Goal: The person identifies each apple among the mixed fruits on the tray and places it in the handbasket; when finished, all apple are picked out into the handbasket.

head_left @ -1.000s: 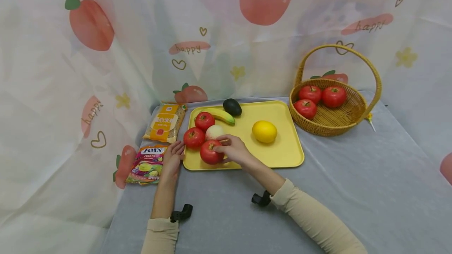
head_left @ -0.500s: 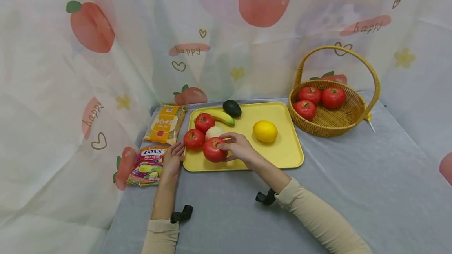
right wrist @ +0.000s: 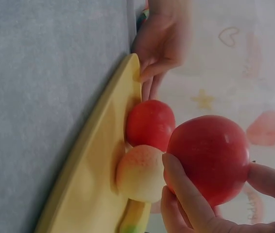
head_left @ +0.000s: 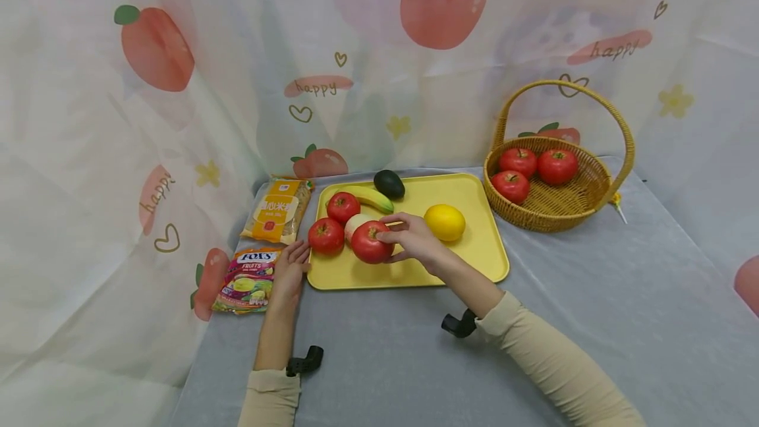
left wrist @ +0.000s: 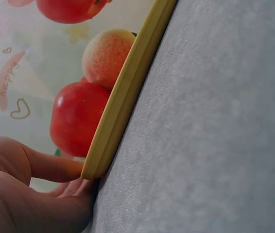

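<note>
A smooth grey cloth (head_left: 367,361) covers the table, and a pale curtain (head_left: 231,45) printed with red fruit, hearts and the word "happy" hangs behind it and along the left. On the cloth lies a yellow tray (head_left: 481,242) with rounded corners and a raised rim. Above its near left part, the right hand (head_left: 413,240) grips a red apple (head_left: 366,246), thumb and fingers on opposite sides. The apple is round, glossy and deep red, partly covering a cream-and-pink peach (head_left: 356,222). The left hand (head_left: 289,273), fingers extended, touches the tray's left edge.
</note>
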`<state>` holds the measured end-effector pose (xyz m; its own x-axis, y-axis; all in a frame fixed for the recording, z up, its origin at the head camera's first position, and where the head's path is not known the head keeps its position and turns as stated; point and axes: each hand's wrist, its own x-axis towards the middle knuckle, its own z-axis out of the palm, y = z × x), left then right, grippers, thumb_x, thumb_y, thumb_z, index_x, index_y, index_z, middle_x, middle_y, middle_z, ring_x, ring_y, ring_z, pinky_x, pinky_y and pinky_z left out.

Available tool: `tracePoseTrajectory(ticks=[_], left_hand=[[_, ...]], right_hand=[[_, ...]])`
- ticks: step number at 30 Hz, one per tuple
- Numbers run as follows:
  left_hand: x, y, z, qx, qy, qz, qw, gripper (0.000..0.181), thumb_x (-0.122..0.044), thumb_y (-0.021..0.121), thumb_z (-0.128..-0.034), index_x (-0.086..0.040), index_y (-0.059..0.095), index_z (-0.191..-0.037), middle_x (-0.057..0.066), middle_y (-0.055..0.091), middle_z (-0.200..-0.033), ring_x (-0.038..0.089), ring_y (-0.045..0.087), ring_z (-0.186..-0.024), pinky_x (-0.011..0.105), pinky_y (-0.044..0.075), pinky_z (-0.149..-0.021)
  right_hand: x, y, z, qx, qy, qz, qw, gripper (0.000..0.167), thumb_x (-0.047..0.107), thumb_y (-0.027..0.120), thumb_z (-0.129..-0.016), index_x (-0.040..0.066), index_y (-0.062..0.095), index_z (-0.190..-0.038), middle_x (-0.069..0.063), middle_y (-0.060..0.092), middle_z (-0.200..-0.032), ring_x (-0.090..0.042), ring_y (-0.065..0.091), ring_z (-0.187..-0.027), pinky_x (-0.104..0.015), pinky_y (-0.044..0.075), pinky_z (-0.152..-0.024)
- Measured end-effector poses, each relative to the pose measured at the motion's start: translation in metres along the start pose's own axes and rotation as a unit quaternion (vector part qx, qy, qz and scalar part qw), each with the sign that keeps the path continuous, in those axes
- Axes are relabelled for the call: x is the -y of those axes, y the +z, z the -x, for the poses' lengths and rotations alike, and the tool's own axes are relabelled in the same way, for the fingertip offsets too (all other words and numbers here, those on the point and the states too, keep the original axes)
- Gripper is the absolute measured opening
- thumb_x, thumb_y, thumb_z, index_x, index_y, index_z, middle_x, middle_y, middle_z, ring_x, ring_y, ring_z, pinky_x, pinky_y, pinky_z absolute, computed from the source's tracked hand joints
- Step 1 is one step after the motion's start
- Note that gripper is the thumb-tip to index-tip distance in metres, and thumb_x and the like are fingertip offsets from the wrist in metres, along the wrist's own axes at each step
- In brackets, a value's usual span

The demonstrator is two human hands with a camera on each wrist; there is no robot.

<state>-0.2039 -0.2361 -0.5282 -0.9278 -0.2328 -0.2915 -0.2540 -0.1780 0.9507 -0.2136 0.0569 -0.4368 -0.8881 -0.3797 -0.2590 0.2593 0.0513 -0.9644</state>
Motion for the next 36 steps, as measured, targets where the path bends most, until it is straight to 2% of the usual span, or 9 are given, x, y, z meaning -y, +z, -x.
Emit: tracePoseTrajectory(ticks=[10,19,29,36], left_hand=[[0.002,0.0,0.002,0.006,0.009,-0.007,0.9999,0.071,0.023,0.043,-0.0927,0.001,0.032,-0.159,0.024,0.04,-0.161,0.034,0.04,-0.15,0.044,0.032,-0.123],[0.002,0.002,0.001,0.006,0.001,-0.002,1.0,0.073,0.024,0.043,-0.0916,0.0,0.032,-0.16,0.022,0.04,-0.162,0.033,0.04,-0.15,0.044,0.031,-0.124],[0.0,0.0,-0.001,0.004,-0.004,-0.008,1.0,0.072,0.023,0.043,-0.0926,-0.001,0.032,-0.16,0.022,0.04,-0.162,0.032,0.04,-0.15,0.044,0.032,-0.123],[0.0,-0.001,-0.002,0.0,-0.005,-0.003,1.0,0.072,0.024,0.044,-0.092,0.0,0.033,-0.159,0.022,0.041,-0.161,0.032,0.04,-0.15,0.043,0.032,-0.123]], right_hand=[[0.006,-0.015,0.003,-0.003,-0.006,-0.007,1.0,0.05,0.014,0.068,-0.099,-0.001,0.051,-0.144,-0.023,0.055,-0.142,-0.039,0.061,-0.121,-0.061,0.056,-0.093],[0.018,-0.031,0.009,-0.009,-0.014,0.002,0.9999,0.053,0.015,0.069,-0.099,-0.003,0.049,-0.146,-0.024,0.049,-0.146,-0.039,0.061,-0.121,-0.057,0.059,-0.089],[0.032,-0.05,0.013,-0.012,-0.006,-0.009,0.9999,0.056,0.013,0.068,-0.099,-0.003,0.046,-0.148,-0.023,0.047,-0.149,-0.04,0.056,-0.127,-0.061,0.055,-0.095],[0.038,-0.064,0.013,-0.01,-0.009,-0.005,0.9999,0.055,0.012,0.067,-0.099,-0.003,0.046,-0.147,-0.023,0.049,-0.148,-0.04,0.058,-0.125,-0.061,0.055,-0.095]])
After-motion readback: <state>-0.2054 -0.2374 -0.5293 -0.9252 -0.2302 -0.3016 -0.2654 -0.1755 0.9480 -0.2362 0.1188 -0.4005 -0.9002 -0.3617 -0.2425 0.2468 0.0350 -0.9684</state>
